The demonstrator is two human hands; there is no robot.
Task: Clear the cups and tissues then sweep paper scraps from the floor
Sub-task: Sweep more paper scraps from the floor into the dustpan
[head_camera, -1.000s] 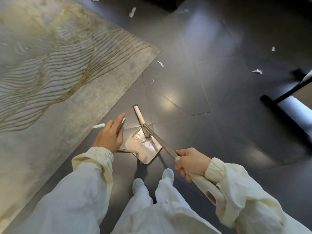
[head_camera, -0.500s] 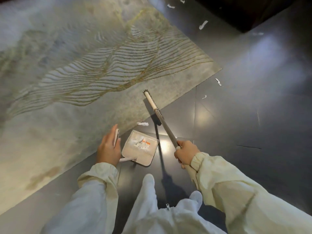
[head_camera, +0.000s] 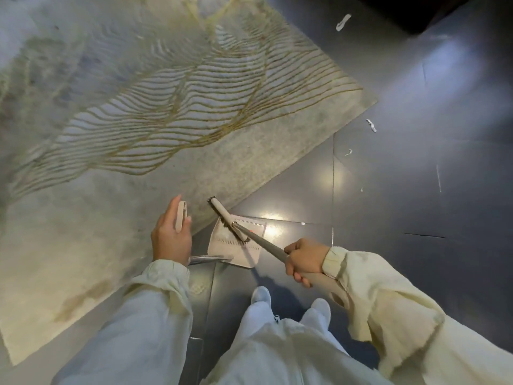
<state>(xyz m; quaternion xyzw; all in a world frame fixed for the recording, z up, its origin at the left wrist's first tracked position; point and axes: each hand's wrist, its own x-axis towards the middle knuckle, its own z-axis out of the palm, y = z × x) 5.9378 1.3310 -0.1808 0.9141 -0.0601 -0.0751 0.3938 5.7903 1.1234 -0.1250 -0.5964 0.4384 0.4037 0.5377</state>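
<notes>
My left hand (head_camera: 170,238) holds the top of the dustpan's handle, thumb and fingers round its beige grip. The beige dustpan (head_camera: 236,251) lies on the dark floor at the rug's edge, just ahead of my feet. My right hand (head_camera: 304,259) grips the broom shaft. The broom head (head_camera: 227,220) rests across the mouth of the dustpan, bristles down. White paper scraps lie on the floor to the right: one scrap (head_camera: 371,125), a smaller scrap (head_camera: 348,152) and another scrap (head_camera: 343,22) far up.
A large grey rug (head_camera: 138,120) with gold wavy lines covers the left and centre. Dark glossy floor tiles (head_camera: 416,190) spread to the right. Dark furniture (head_camera: 410,12) stands at the top right. My white shoes are below the dustpan.
The broom head has swept back from the rug's edge onto the dustpan. The scrap that lay before the pan is no longer seen. My view has shifted left.
</notes>
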